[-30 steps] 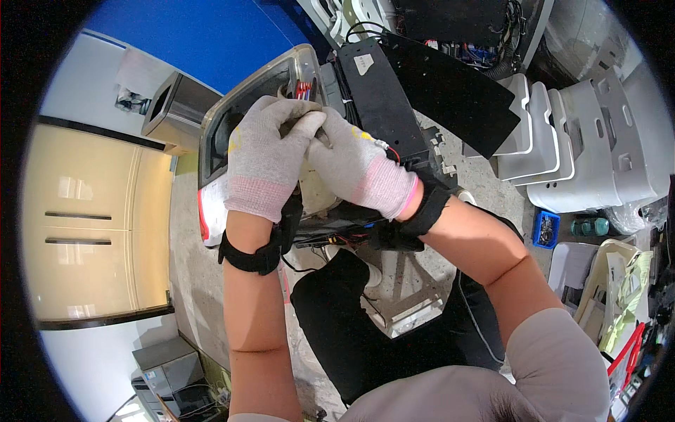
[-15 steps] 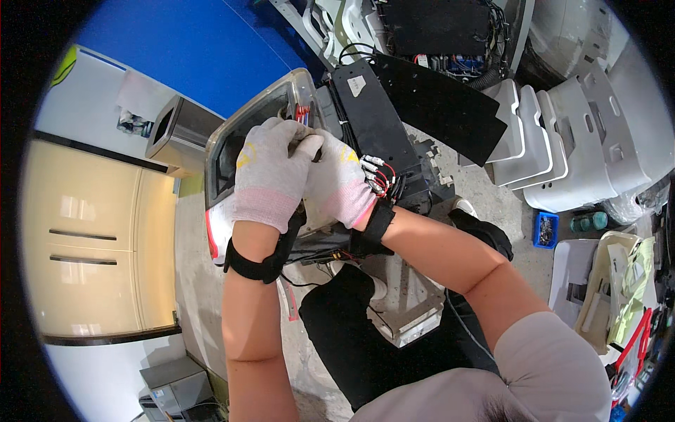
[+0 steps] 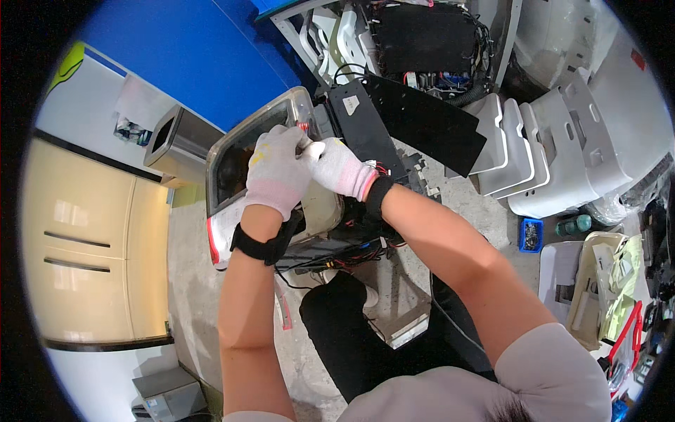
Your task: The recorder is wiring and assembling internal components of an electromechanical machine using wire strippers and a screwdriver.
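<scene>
My left hand [image 3: 278,169], in a pale knit glove with a pink cuff, has its fingers closed over a grey-rimmed housing [image 3: 214,165] with a dark hollow inside. Against its fingertips, my right hand [image 3: 342,169] in a matching glove is pinched shut. Whatever lies between the fingers is hidden. Small red-and-white ends [image 3: 303,127] poke out just beyond the left fingers. Red wires with white connectors [image 3: 380,167] show past the right wrist, partly covered by it. Black straps circle both wrists.
A long black box [image 3: 362,126] and a black panel [image 3: 429,123] lie to the right of the housing. White molded shells [image 3: 562,162] stand farther right, near a blue bin of small parts [image 3: 531,235]. Dark cables [image 3: 351,257] hang below the housing. A steel bin [image 3: 183,144] stands left.
My right hand has turned and drawn in against the left, with its wrist now covering more of the white connectors. The whole view has shifted slightly.
</scene>
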